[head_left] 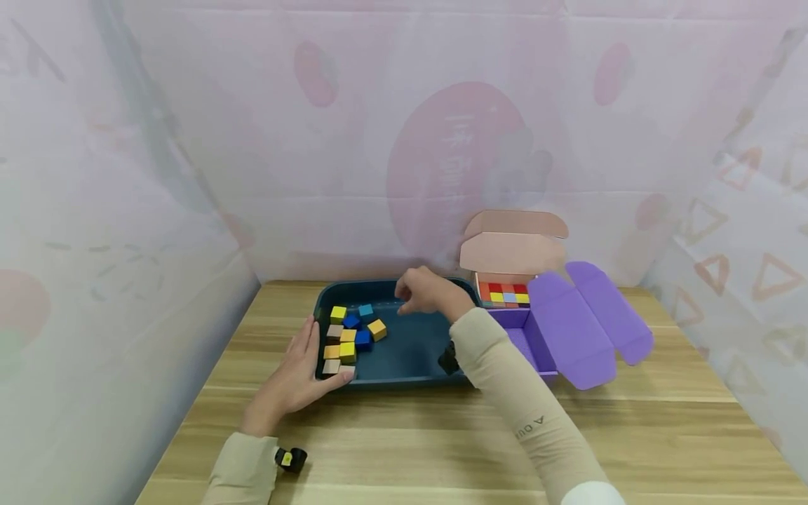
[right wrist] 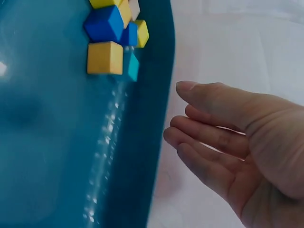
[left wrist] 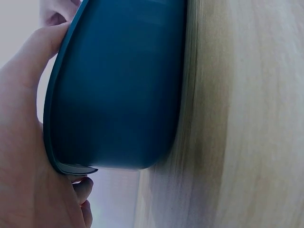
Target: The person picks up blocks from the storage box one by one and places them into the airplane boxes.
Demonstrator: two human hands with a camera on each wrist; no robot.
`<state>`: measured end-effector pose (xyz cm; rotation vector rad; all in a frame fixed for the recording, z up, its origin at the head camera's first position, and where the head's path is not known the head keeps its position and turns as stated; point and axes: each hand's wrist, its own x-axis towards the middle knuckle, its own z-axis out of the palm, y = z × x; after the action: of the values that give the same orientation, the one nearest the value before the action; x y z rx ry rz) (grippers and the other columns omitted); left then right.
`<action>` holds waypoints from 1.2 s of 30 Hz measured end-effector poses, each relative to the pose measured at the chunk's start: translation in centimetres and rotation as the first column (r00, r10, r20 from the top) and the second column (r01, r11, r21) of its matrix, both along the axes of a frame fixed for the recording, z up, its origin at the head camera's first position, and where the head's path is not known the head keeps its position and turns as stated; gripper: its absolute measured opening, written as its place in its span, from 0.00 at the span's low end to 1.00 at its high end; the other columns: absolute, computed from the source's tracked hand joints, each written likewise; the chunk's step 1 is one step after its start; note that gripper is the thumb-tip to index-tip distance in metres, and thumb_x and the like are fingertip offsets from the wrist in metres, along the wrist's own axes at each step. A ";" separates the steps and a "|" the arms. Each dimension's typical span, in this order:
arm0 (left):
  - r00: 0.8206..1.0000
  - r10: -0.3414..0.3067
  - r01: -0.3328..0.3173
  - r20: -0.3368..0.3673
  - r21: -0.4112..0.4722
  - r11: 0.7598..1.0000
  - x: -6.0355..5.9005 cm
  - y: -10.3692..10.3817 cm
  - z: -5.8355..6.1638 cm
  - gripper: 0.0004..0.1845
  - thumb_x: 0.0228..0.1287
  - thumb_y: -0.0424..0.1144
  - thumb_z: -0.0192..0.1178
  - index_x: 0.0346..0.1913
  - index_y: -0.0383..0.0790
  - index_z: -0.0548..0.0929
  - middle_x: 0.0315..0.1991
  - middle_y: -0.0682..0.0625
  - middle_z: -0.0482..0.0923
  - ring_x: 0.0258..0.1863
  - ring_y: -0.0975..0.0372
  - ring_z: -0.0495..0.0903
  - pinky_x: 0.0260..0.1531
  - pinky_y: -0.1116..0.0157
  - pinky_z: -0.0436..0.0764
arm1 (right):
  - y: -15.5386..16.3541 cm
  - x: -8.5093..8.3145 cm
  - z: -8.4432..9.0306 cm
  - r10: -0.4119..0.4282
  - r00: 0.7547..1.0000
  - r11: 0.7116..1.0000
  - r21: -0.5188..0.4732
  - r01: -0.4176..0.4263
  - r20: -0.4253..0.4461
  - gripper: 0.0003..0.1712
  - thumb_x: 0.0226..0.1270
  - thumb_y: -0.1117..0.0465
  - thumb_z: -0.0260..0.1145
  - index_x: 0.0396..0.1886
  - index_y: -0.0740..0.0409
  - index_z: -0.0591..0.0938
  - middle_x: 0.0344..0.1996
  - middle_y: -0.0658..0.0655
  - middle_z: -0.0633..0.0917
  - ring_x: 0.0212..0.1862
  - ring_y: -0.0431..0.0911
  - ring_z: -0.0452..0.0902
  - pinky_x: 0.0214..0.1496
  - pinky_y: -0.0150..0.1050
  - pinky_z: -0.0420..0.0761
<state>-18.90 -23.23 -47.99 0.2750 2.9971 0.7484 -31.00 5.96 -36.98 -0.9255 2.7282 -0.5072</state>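
My left hand (head_left: 293,386) rests against the left front corner of a dark teal tray (head_left: 410,351), its fingers straight along the left side and its thumb over the front rim. The left wrist view shows the thumb crossing the rim of the tray (left wrist: 114,95). Several small cube blocks cluster in the tray's left part, among them a yellow block (head_left: 338,314), a teal block (head_left: 366,313) and an orange block (head_left: 376,330). Over the tray's back right part hovers my right hand (head_left: 432,291). Its fingers are loosely bent and hold nothing in the right wrist view.
To the tray's right stands a purple box (head_left: 543,344), its lid folded open to the right. Behind it, a pale pink box (head_left: 514,252) holds rows of coloured blocks (head_left: 503,297). Printed cloth walls (head_left: 341,175) enclose the wooden table (head_left: 404,442) at the back and sides.
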 end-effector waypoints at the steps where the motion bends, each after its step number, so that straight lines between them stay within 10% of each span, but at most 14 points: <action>1: 1.000 0.001 -0.001 0.000 0.002 1.000 0.0 0.0 0.0 0.70 0.62 0.79 0.59 0.86 0.35 0.36 0.88 0.41 0.28 0.85 0.32 0.40 0.78 0.30 0.51 | -0.4 -0.1 -0.3 0.004 1.000 1.000 0.001 -0.004 0.005 0.20 0.70 0.59 0.76 0.59 0.59 0.87 0.56 0.60 0.89 0.56 0.49 0.86 0.63 0.43 0.87; 22: 0.999 -0.028 0.027 -0.024 -0.005 1.000 -0.2 0.7 -0.4 0.70 0.62 0.79 0.58 0.86 0.33 0.38 0.88 0.39 0.28 0.86 0.36 0.41 0.80 0.32 0.52 | -4.7 -1.5 -5.4 -0.086 0.992 0.989 0.129 0.074 0.091 0.15 0.68 0.62 0.76 0.54 0.54 0.89 0.51 0.52 0.87 0.49 0.46 0.81 0.56 0.44 0.88; 36: 0.999 -0.031 0.032 -0.017 0.002 1.000 -0.3 1.1 -0.2 0.70 0.61 0.79 0.59 0.86 0.34 0.38 0.88 0.40 0.29 0.86 0.37 0.40 0.81 0.33 0.50 | -4.6 -1.7 -5.6 -0.144 0.983 0.981 0.144 0.127 0.112 0.13 0.67 0.63 0.77 0.50 0.51 0.91 0.47 0.51 0.87 0.46 0.45 0.80 0.55 0.43 0.88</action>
<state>-19.23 -22.14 -48.21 0.3292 3.0001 0.7504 -32.69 1.33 -42.59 -0.6562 2.6870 -0.3818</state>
